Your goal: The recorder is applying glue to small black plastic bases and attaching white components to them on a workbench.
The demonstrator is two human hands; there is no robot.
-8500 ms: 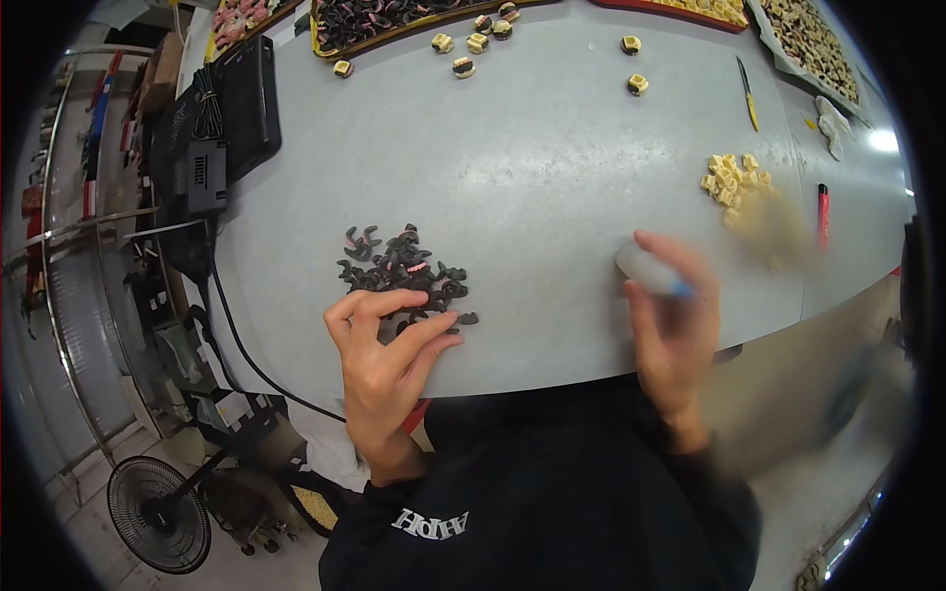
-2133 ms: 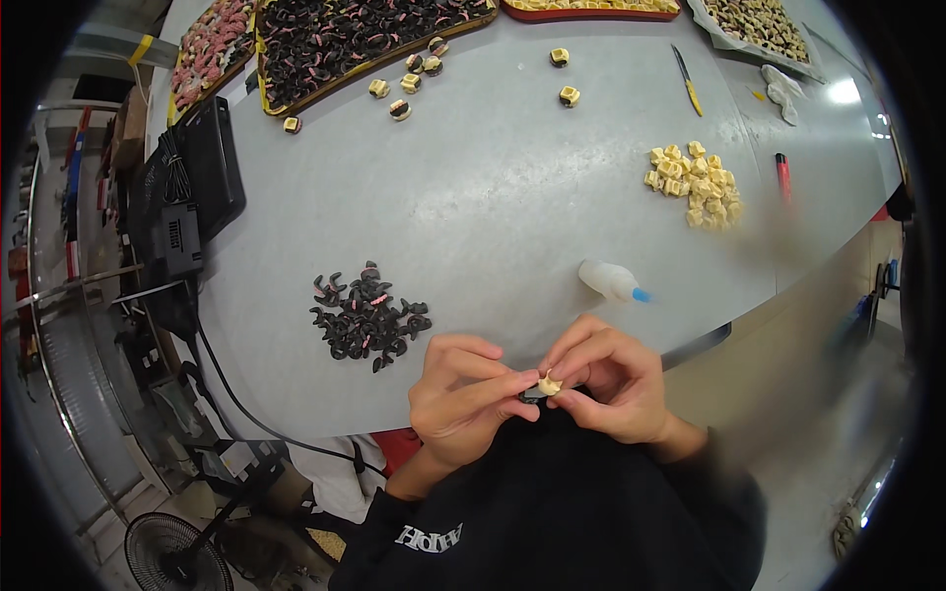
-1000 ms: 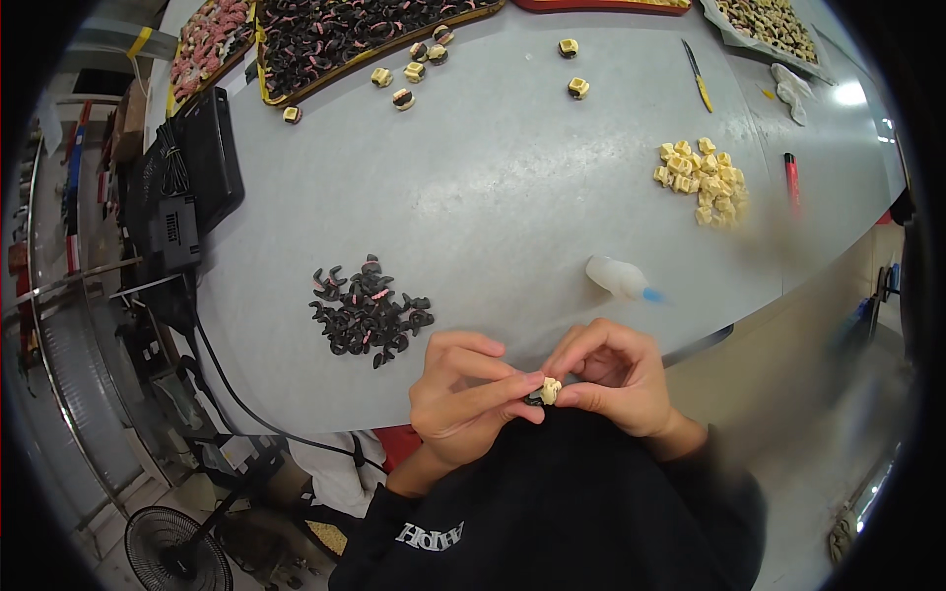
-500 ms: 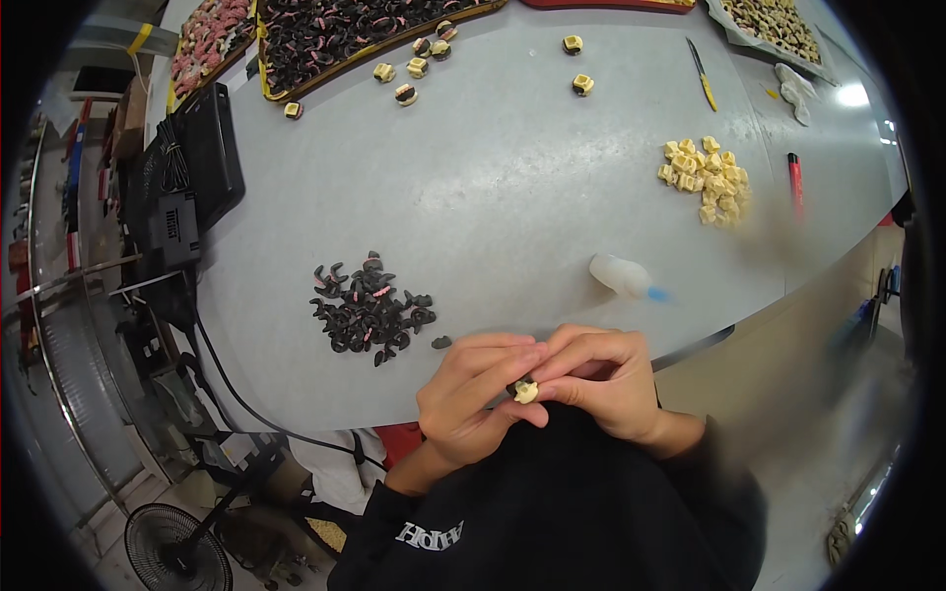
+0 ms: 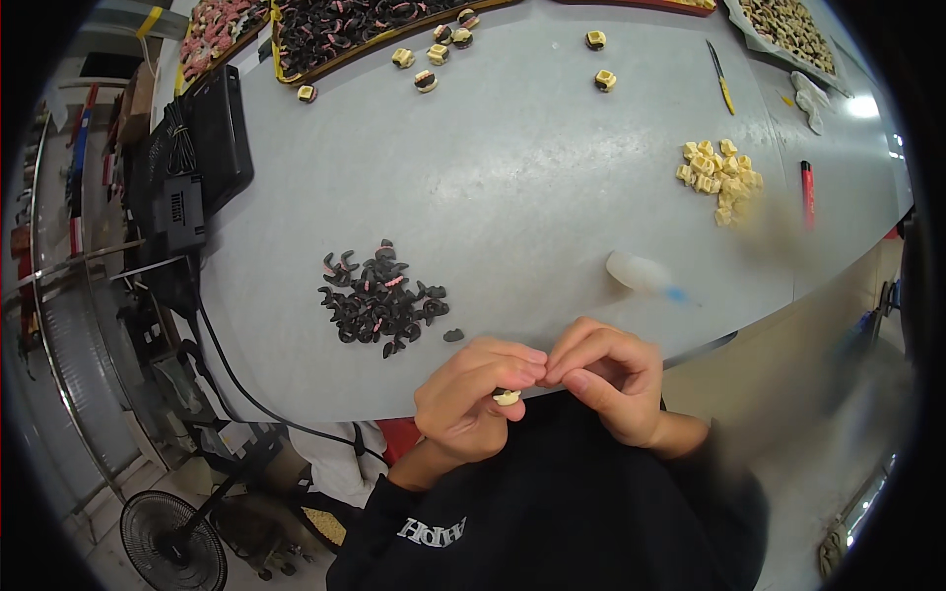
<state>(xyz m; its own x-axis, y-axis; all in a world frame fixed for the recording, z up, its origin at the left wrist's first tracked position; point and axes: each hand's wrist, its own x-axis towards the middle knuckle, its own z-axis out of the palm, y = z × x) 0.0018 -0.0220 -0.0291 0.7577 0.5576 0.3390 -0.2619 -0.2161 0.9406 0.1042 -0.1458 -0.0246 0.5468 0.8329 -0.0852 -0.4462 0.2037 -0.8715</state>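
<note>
At the table's near edge, my left hand (image 5: 463, 399) is closed on a small cream-and-black piece (image 5: 506, 397), whose cream end shows below the fingers. My right hand (image 5: 616, 379) is beside it, thumb and fingers pinched together, with its fingertips against or very near those of the left. Anything between the right fingertips is too hidden to make out. Just beyond the left hand lies a single black piece (image 5: 453, 335), next to a pile of curved black pieces (image 5: 374, 303), a few with pink ridges. A whitish squeeze bottle (image 5: 636, 271) with a blue tip lies beyond the right hand.
Cream block pieces (image 5: 719, 177) are heaped at the right, near a red marker (image 5: 808, 195) and a yellow-handled blade (image 5: 722, 79). Several joined cream-and-black pieces (image 5: 426, 81) stand before a tray (image 5: 394, 44) of black parts. A black device (image 5: 222, 133) with cables sits at left.
My right fingers have come away from the cream-and-black piece, which stays in my left hand and is turned differently. The whole view has shifted slightly.
</note>
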